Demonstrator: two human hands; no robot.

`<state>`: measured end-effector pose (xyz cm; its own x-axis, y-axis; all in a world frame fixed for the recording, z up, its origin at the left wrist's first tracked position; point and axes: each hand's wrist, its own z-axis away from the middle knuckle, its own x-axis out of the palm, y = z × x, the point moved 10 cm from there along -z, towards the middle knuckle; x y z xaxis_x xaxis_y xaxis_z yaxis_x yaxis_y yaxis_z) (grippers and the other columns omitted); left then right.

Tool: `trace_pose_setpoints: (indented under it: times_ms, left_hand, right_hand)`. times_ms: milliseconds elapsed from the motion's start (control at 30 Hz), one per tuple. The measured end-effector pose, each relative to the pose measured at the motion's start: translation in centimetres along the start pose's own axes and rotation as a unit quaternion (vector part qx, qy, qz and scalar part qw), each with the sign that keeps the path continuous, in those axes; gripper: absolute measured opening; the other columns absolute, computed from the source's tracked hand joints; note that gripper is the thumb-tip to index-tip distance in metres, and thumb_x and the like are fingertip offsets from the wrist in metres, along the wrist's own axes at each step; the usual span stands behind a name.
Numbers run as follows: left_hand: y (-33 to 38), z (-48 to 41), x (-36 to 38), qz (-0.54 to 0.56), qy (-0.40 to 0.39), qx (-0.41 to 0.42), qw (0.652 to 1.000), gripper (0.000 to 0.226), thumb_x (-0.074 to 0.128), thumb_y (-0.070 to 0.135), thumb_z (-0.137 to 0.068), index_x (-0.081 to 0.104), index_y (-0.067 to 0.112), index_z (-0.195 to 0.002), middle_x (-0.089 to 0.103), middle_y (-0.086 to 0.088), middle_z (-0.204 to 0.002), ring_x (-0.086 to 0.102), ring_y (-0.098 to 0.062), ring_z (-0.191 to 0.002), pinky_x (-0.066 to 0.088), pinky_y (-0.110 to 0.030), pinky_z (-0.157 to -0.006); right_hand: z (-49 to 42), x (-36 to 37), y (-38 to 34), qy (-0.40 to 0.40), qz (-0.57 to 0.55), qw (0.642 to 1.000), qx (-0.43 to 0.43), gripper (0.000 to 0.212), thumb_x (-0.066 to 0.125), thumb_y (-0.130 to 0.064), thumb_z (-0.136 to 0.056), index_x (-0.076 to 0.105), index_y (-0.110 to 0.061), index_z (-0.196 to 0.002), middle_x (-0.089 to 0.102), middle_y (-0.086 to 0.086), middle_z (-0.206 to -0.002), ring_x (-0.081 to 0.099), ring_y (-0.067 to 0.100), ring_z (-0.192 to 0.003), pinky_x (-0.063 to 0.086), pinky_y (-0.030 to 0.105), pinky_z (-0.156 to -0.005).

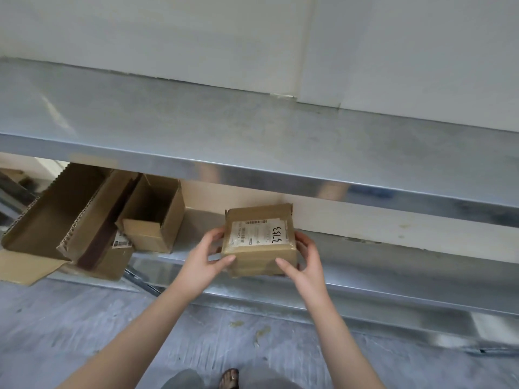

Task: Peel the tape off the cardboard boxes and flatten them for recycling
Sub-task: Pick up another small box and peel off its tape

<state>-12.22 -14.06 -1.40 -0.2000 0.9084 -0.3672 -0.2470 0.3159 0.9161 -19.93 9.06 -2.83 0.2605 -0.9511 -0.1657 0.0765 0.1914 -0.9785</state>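
Observation:
A small brown cardboard box (259, 255) with a white shipping label and handwritten digits on top is held just above the lower metal shelf (393, 276). My left hand (206, 255) grips its left side, thumb on the front face. My right hand (304, 261) grips its right side, thumb across the front corner. Clear tape shines over the label and the box's top edge.
Several open cardboard boxes (151, 217) and a large opened one (56, 220) lie on the lower shelf to the left. The upper metal shelf (252, 141) juts out above the box. Grey floor lies below, with my sandalled foot (230, 379).

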Motion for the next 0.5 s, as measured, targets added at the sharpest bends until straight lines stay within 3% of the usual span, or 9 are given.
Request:
trace_pose_setpoints:
  times_ms: [100,167,267,333,400,500]
  left_hand:
    - [0.8,-0.1,1.1,0.100,-0.015,-0.021,0.995,0.076,0.075,0.026,-0.079,0.034,0.027,-0.143,0.047,0.011,-0.138,0.047,-0.002,-0.123,0.046,-0.008,-0.087]
    - [1.5,-0.3,1.6,0.124,-0.032,-0.014,0.992,0.086,0.077,0.031,-0.076,0.027,0.027,-0.146,0.041,0.009,-0.145,0.042,-0.006,-0.131,0.041,-0.014,-0.098]
    - [2.0,-0.3,2.2,0.129,-0.062,-0.013,0.990,0.094,0.082,0.034,-0.073,0.022,0.031,-0.146,0.036,0.011,-0.147,0.039,-0.004,-0.133,0.036,-0.019,-0.106]
    - [2.4,-0.2,2.5,0.120,-0.067,-0.012,0.990,0.085,0.080,0.019,-0.076,0.027,0.030,-0.141,0.039,0.016,-0.140,0.045,-0.003,-0.125,0.042,-0.009,-0.093]
    - [2.6,-0.1,2.8,0.107,-0.059,-0.008,0.992,0.078,0.077,0.012,-0.078,0.031,0.033,-0.138,0.040,0.027,-0.131,0.047,-0.004,-0.118,0.045,-0.008,-0.087]
    - [2.1,0.1,3.6,0.098,-0.057,-0.020,0.993,0.075,0.075,0.018,-0.081,0.033,0.035,-0.141,0.044,0.022,-0.134,0.048,-0.011,-0.123,0.043,-0.024,-0.100]
  right_hand:
    - [0.6,-1.8,-1.5,0.000,0.023,1.000,-0.017,0.070,0.083,-0.024,-0.075,0.048,-0.044,-0.132,0.048,-0.011,-0.138,0.051,0.007,-0.125,0.053,0.029,-0.092]
    - [0.8,-2.7,-2.6,0.003,0.051,0.998,-0.024,0.067,0.081,-0.024,-0.080,0.046,-0.047,-0.133,0.050,-0.016,-0.135,0.055,0.000,-0.117,0.050,0.021,-0.091]
    - [1.0,-4.0,-2.8,0.027,0.055,0.998,-0.009,0.063,0.078,-0.035,-0.081,0.045,-0.043,-0.133,0.060,-0.015,-0.126,0.059,-0.002,-0.109,0.050,0.025,-0.095]
    - [1.0,-4.8,-2.6,0.039,0.046,0.998,0.011,0.054,0.077,-0.046,-0.078,0.047,-0.049,-0.123,0.064,-0.010,-0.120,0.062,0.002,-0.107,0.054,0.035,-0.094]
    - [0.8,-5.0,-2.0,0.036,0.026,0.998,0.037,0.041,0.074,-0.051,-0.079,0.051,-0.054,-0.113,0.066,-0.007,-0.119,0.064,0.006,-0.106,0.058,0.039,-0.087]
    - [0.8,-5.1,-1.3,0.032,0.014,0.997,0.067,0.031,0.071,-0.042,-0.086,0.053,-0.053,-0.108,0.065,0.001,-0.121,0.065,0.012,-0.108,0.059,0.035,-0.083]
